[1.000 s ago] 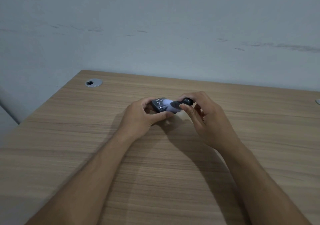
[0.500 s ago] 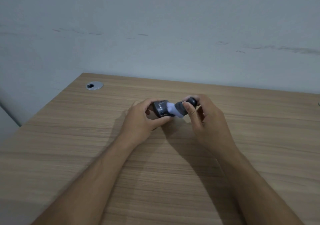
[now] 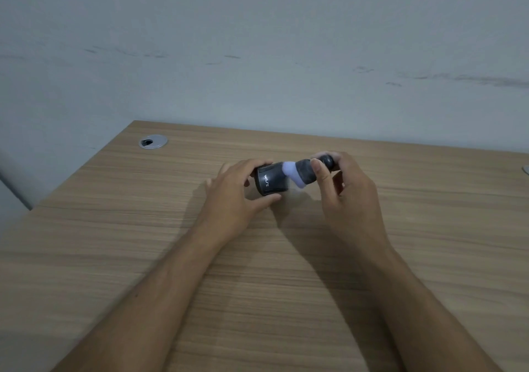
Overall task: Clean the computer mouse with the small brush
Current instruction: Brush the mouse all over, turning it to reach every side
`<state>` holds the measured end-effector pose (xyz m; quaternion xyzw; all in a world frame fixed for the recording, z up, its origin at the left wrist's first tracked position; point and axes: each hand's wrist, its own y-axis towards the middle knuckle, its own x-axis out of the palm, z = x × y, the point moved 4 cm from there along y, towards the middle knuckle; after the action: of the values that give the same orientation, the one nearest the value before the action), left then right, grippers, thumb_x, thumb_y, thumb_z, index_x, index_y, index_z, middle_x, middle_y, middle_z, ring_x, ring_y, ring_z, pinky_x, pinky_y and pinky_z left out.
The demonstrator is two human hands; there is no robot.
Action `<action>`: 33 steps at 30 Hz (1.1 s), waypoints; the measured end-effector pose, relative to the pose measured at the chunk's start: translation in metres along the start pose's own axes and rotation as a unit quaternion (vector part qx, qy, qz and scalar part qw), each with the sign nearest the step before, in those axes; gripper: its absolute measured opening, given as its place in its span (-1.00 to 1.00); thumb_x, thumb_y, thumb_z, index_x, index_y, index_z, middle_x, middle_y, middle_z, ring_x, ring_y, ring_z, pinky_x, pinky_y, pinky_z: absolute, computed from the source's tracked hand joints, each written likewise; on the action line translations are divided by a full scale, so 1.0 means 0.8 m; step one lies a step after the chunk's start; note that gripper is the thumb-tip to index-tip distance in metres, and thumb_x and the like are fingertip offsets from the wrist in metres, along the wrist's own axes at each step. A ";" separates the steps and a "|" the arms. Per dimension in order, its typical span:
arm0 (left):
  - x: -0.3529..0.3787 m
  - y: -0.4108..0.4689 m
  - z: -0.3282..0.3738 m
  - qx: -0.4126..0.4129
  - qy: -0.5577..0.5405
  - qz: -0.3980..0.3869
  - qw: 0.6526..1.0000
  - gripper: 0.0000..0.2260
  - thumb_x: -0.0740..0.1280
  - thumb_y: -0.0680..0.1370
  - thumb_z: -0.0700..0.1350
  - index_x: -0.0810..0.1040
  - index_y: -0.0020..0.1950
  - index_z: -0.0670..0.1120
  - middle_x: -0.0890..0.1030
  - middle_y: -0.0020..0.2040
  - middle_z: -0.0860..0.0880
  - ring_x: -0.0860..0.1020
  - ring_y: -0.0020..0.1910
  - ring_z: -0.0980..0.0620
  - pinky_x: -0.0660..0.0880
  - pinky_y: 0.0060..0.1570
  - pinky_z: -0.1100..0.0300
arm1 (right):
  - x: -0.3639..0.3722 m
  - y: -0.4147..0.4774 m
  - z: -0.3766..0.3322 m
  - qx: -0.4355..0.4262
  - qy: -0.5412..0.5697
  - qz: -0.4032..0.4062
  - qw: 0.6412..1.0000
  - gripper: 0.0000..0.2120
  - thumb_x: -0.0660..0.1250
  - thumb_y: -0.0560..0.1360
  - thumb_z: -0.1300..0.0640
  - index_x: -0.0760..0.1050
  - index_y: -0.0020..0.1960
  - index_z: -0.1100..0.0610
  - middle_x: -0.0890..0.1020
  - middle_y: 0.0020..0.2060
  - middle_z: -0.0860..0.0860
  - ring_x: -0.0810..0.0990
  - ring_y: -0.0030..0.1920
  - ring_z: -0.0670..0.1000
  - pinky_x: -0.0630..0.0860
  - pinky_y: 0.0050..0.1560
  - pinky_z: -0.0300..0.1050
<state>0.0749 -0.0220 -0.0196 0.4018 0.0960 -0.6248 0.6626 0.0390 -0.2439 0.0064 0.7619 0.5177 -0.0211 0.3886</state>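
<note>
A dark computer mouse [image 3: 272,181] with white lettering rests on the wooden desk [image 3: 143,228] near its middle. My left hand [image 3: 237,197] grips the mouse from the left, thumb in front and fingers behind. My right hand [image 3: 346,197] holds a small brush [image 3: 306,172] with a dark handle and pale bristles. The bristles touch the right end of the mouse. The brush's handle end sticks out between my right thumb and fingers.
A round silver cable grommet [image 3: 153,141] sits at the desk's far left corner. Another grommet edge [image 3: 526,169] shows at the right border. A pale wall stands right behind the desk. The desk's left edge runs diagonally.
The mouse has turned in my left hand, its lettered side now facing me. The brush has swept from over the mouse to its right end.
</note>
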 end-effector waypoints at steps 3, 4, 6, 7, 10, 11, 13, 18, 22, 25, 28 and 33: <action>0.001 0.001 0.005 0.003 0.036 -0.003 0.999 -0.49 0.62 0.49 0.03 0.59 0.41 0.22 0.61 0.18 0.32 0.52 0.22 0.05 0.42 0.32 -0.21 | 0.001 -0.003 -0.015 0.006 0.078 -0.015 0.997 -0.87 0.36 0.75 0.02 0.66 0.23 -0.01 0.72 -0.09 -0.11 0.61 -0.22 -0.04 0.48 -0.18 -0.28; 0.003 0.002 0.006 0.002 0.051 -0.004 0.999 -0.53 0.62 0.50 -0.02 0.60 0.37 0.18 0.57 0.12 0.33 0.50 0.21 0.06 0.39 0.30 -0.17 | 0.004 -0.005 -0.023 -0.001 0.094 -0.034 0.995 -0.86 0.37 0.75 0.02 0.67 0.23 -0.01 0.73 -0.08 -0.10 0.61 -0.23 -0.05 0.52 -0.18 -0.24; 0.005 0.002 0.005 -0.001 0.062 -0.004 0.998 -0.55 0.61 0.48 -0.10 0.61 0.31 0.16 0.52 0.01 0.37 0.43 0.16 0.11 0.36 0.25 -0.11 | 0.012 -0.008 -0.030 -0.017 0.093 -0.064 0.993 -0.88 0.39 0.74 0.02 0.68 0.22 -0.03 0.73 -0.07 -0.09 0.60 -0.25 -0.03 0.52 -0.19 -0.18; 0.005 0.001 0.004 0.001 0.064 -0.003 0.998 -0.53 0.61 0.47 -0.11 0.61 0.32 0.18 0.53 0.03 0.39 0.42 0.16 0.13 0.35 0.22 -0.09 | 0.015 -0.008 -0.027 -0.019 0.083 -0.068 0.994 -0.89 0.40 0.74 0.02 0.68 0.20 -0.04 0.72 -0.08 -0.08 0.58 -0.26 -0.02 0.51 -0.21 -0.18; 0.000 0.001 0.004 0.016 0.073 -0.003 0.997 -0.46 0.61 0.49 0.01 0.57 0.44 0.25 0.62 0.27 0.31 0.48 0.27 0.10 0.35 0.19 -0.06 | 0.011 -0.004 -0.010 -0.009 0.035 -0.031 0.999 -0.92 0.41 0.73 0.01 0.67 0.16 -0.03 0.66 -0.19 -0.11 0.52 -0.32 -0.04 0.40 -0.27 -0.30; -0.001 0.002 0.004 0.019 0.068 -0.003 0.998 -0.45 0.61 0.51 0.06 0.55 0.47 0.28 0.63 0.31 0.30 0.48 0.27 0.12 0.34 0.18 -0.05 | 0.007 -0.003 -0.004 -0.005 0.015 -0.013 1.000 -0.93 0.41 0.72 0.01 0.67 0.15 -0.03 0.64 -0.20 -0.14 0.51 -0.32 -0.03 0.37 -0.26 -0.35; -0.001 0.001 0.005 0.025 0.065 -0.005 0.998 -0.43 0.60 0.52 0.14 0.53 0.50 0.32 0.62 0.33 0.32 0.47 0.25 0.14 0.32 0.15 -0.04 | 0.001 -0.001 0.002 0.006 0.004 0.012 1.000 -0.93 0.41 0.72 0.02 0.66 0.15 -0.03 0.64 -0.18 -0.19 0.52 -0.30 0.00 0.35 -0.25 -0.38; 0.003 0.003 0.007 0.025 0.103 -0.017 0.994 -0.46 0.58 0.50 -0.12 0.58 0.43 0.20 0.57 0.15 0.31 0.44 0.23 0.10 0.27 0.14 -0.03 | 0.004 -0.005 -0.020 0.001 0.079 0.005 0.997 -0.87 0.37 0.75 0.00 0.68 0.18 0.00 0.69 -0.21 -0.03 0.54 -0.31 0.03 0.46 -0.26 -0.19; 0.003 0.001 0.010 0.031 0.105 -0.006 0.994 -0.49 0.57 0.46 -0.21 0.62 0.35 0.15 0.57 0.08 0.25 0.45 0.22 0.03 0.16 0.11 0.04 | 0.013 -0.008 -0.023 -0.023 0.055 0.001 0.998 -0.90 0.40 0.73 0.03 0.68 0.16 0.02 0.61 -0.24 -0.16 0.48 -0.34 -0.04 0.39 -0.27 -0.27; -0.001 0.001 0.014 0.058 0.118 -0.017 0.991 -0.42 0.59 0.54 0.03 0.54 0.54 0.24 0.64 0.32 0.25 0.49 0.30 0.01 0.28 0.13 -0.03 | 0.009 -0.003 -0.006 -0.005 0.007 0.037 0.999 -0.89 0.41 0.72 0.03 0.68 0.15 0.04 0.55 -0.24 -0.23 0.46 -0.32 -0.17 0.32 -0.21 -0.37; -0.001 0.000 0.015 0.071 0.126 -0.017 0.989 -0.37 0.56 0.57 0.14 0.46 0.62 0.32 0.62 0.40 0.28 0.48 0.31 0.05 0.23 0.07 0.02 | 0.001 -0.001 0.000 0.010 0.002 0.061 0.998 -0.87 0.39 0.74 0.01 0.67 0.14 0.04 0.53 -0.24 -0.25 0.45 -0.31 -0.17 0.31 -0.20 -0.35; 0.002 0.002 0.019 0.076 0.132 -0.001 0.988 -0.38 0.59 0.52 -0.10 0.56 0.54 0.25 0.66 0.19 0.20 0.48 0.22 -0.02 0.16 0.09 0.01 | 0.001 -0.005 -0.022 -0.010 0.054 0.033 0.998 -0.83 0.36 0.75 -0.01 0.66 0.14 0.06 0.66 -0.22 -0.07 0.58 -0.28 -0.03 0.46 -0.22 -0.22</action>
<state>0.0709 -0.0335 -0.0100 0.5295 0.1356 -0.5725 0.6111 0.0298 -0.2320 0.0158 0.7743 0.5131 0.0383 0.3684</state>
